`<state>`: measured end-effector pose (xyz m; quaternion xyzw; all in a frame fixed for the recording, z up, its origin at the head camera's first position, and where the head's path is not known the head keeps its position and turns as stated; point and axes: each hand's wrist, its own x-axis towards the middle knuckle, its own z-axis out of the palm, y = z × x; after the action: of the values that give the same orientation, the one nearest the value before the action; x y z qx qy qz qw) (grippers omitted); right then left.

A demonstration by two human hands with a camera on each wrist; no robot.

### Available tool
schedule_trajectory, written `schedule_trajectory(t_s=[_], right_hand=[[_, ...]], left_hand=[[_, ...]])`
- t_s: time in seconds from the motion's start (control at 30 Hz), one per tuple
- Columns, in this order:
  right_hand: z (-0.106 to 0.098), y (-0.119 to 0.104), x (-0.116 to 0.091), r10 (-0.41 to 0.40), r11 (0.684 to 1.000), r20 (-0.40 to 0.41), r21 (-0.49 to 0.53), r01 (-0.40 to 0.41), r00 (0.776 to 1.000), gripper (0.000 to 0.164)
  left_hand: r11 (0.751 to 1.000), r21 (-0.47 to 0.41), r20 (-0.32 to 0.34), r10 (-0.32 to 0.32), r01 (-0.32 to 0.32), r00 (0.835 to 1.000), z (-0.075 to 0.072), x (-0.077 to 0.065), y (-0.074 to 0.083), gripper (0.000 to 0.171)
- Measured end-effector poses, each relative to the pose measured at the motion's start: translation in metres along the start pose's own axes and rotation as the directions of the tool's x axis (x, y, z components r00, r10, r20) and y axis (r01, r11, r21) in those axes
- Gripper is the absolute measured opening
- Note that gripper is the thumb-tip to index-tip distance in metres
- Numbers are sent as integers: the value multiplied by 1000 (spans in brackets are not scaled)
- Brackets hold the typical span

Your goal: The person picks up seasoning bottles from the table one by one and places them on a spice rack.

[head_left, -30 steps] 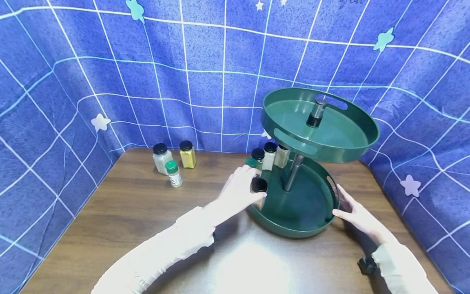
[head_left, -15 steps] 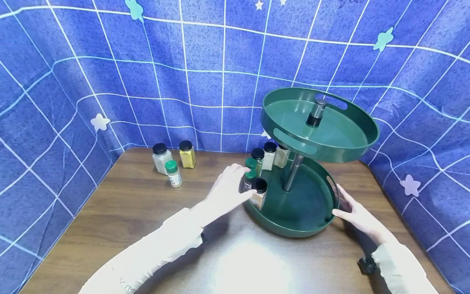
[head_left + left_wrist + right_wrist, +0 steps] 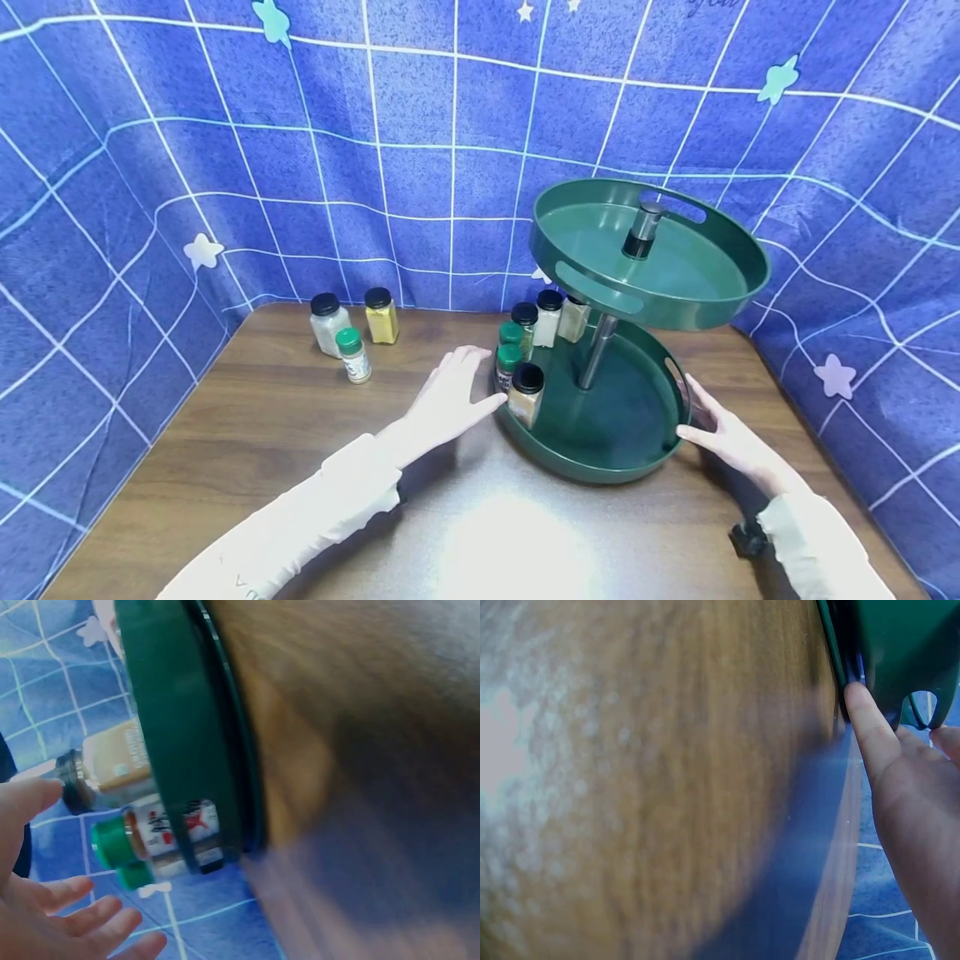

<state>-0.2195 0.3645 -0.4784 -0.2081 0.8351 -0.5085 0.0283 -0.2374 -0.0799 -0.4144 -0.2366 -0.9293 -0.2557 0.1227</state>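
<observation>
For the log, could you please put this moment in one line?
left hand: open beside black-capped spice jar | right hand: touching lower green tray

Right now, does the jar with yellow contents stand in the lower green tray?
No, the jar with yellow contents stands on the wooden table, apart from the lower green tray.

Left grip [image 3: 442, 402] spread, right grip [image 3: 727, 440] with thumb [image 3: 695, 435] extended
</observation>
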Motion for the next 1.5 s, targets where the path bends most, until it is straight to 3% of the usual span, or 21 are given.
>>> schedule_trajectory(t_s=[0.3, 0.57, 0.83, 1.27, 1.5], right_hand=[[0, 2, 1, -15, 1000, -7, -16, 15, 1000, 78], [0, 0, 0, 0, 1000, -7, -18, 0, 1000, 78], [0, 2, 0, 38, 999, -7, -20, -38, 999, 80], [-1, 1, -2, 81, 996, -1, -42, -81, 997, 80], [0, 0, 0, 12, 1000, 4, -26, -12, 1000, 80]], left_hand=[[987, -138, 62, -79, 87, 995, 18, -6, -7, 87], [930, -297, 118, -190, 217, 975, 28, -6, -5, 105], [900, -384, 126, -173, 209, 977, 36, -9, 1, 109], [837, -466, 250, -185, 286, 950, 41, -20, 12, 109], [822, -469, 307, -191, 323, 932, 44, -26, 14, 109]])
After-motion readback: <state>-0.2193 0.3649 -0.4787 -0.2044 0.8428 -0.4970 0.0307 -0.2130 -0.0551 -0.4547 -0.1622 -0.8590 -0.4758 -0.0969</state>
